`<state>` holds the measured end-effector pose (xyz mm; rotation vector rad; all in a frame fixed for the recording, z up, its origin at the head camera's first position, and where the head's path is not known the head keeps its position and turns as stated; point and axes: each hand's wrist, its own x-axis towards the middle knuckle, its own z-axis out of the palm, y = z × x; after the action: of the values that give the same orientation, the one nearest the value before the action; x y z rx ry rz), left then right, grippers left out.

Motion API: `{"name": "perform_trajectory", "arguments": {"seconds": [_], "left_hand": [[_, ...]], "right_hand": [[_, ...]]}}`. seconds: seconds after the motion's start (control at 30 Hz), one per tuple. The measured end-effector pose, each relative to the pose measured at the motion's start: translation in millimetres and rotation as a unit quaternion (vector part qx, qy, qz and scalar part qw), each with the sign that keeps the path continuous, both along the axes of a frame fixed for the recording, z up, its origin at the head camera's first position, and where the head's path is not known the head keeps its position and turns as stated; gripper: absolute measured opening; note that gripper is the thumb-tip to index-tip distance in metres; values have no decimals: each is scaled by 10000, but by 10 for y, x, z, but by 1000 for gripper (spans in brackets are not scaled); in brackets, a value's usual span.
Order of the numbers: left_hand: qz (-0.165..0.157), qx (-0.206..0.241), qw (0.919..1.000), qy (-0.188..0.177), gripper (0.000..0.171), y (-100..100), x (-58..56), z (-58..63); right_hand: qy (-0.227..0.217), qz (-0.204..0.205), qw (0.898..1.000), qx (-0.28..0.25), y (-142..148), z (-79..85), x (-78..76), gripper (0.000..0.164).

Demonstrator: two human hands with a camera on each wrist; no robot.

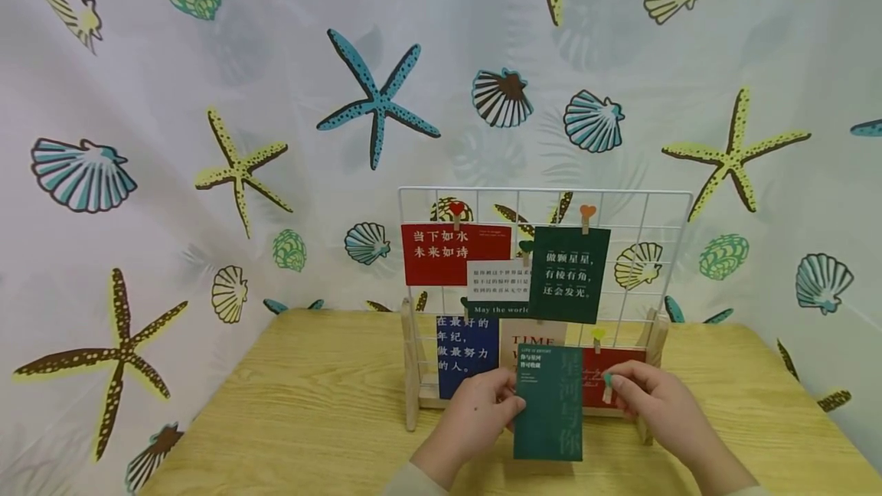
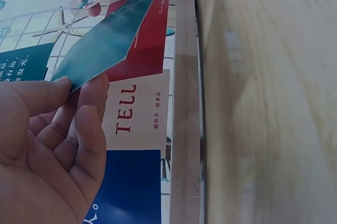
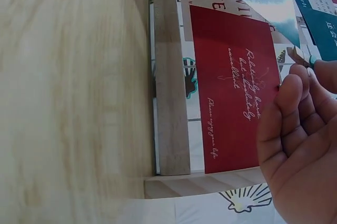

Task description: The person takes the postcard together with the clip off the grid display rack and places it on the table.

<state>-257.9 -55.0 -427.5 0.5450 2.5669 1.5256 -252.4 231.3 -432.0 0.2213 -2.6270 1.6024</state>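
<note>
My left hand [image 1: 477,413] pinches a dark green card [image 1: 547,412] by its left edge, thumb in front. The card is upright before the wire grid rack [image 1: 641,251]; in the left wrist view the green card [image 2: 108,47] looks slightly bent. To its right, my right hand [image 1: 658,404] pinches a small wooden clothespin [image 1: 608,387] with a teal-green top between thumb and fingers. In the right wrist view the clothespin [image 3: 296,55] is close to the card's corner; contact cannot be told. Behind the hands hang a red card [image 3: 231,87] and a beige card [image 2: 134,113].
Higher on the grid hang another red card [image 1: 441,266], a white card [image 1: 498,282] and a dark green card [image 1: 570,305], with heart-topped clothespins. A blue card [image 1: 458,381] hangs lower left. Wooden feet [image 1: 411,404] support the rack on a wood-grain table [image 1: 289,404]; a patterned curtain [image 1: 276,60] stands behind.
</note>
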Motion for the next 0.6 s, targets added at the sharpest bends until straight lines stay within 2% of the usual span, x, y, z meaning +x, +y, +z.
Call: {"name": "perform_trajectory", "arguments": {"seconds": [0.33,0.6], "left_hand": [[114,-138,9997,-192,5,-28,-20,-63],[102,-156,9994,-303,4,-75,-24,-110]], "right_hand": [[-295,44,9995,-114,-7,-105,-19,31],[-386,293,9988,-49,-5,-134,-19,33]]}}
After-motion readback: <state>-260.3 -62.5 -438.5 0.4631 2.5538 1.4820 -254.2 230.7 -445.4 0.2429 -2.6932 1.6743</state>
